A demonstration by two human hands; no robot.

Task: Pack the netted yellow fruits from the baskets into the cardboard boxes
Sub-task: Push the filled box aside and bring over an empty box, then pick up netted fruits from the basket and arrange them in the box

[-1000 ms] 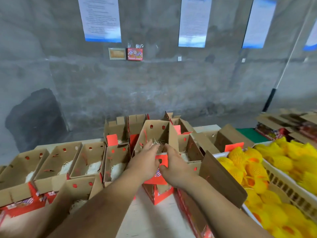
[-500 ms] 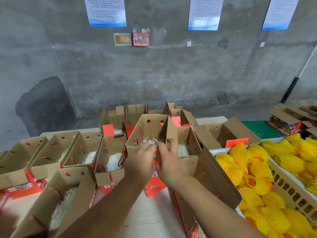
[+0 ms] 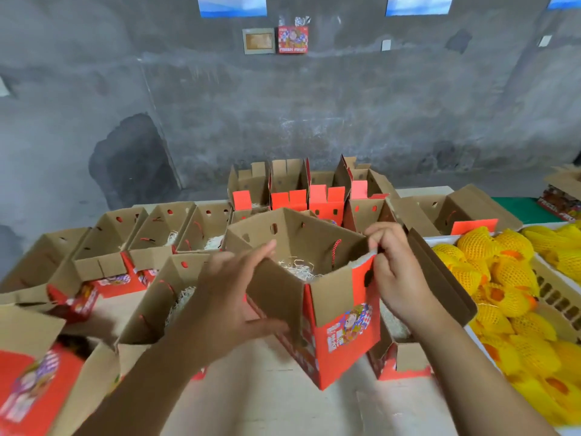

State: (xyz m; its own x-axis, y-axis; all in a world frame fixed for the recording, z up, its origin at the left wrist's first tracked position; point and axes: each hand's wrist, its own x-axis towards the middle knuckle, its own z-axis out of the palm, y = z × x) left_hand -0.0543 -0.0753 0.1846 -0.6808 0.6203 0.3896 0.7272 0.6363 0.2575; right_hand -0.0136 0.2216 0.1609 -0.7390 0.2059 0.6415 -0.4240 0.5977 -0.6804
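A red printed cardboard box (image 3: 342,328) stands tilted at the centre of the table, open, with pale shredded paper in its bottom. My left hand (image 3: 232,297) lies against its left flap, fingers straight over the flap's top edge and thumb under it. My right hand (image 3: 393,272) pinches the box's right wall at the rim. Netted yellow fruits (image 3: 500,278) fill a white basket (image 3: 553,294) at the right, beside the box.
Several more open cardboard boxes (image 3: 157,234) with shredded paper stand in rows to the left and behind. A second heap of netted fruits (image 3: 559,247) lies at the far right. A grey concrete wall rises behind the table (image 3: 267,401).
The red box has come nearer to me and turned, its top now spread wide. My hands have moved apart from its near flap to its left flap and right wall.
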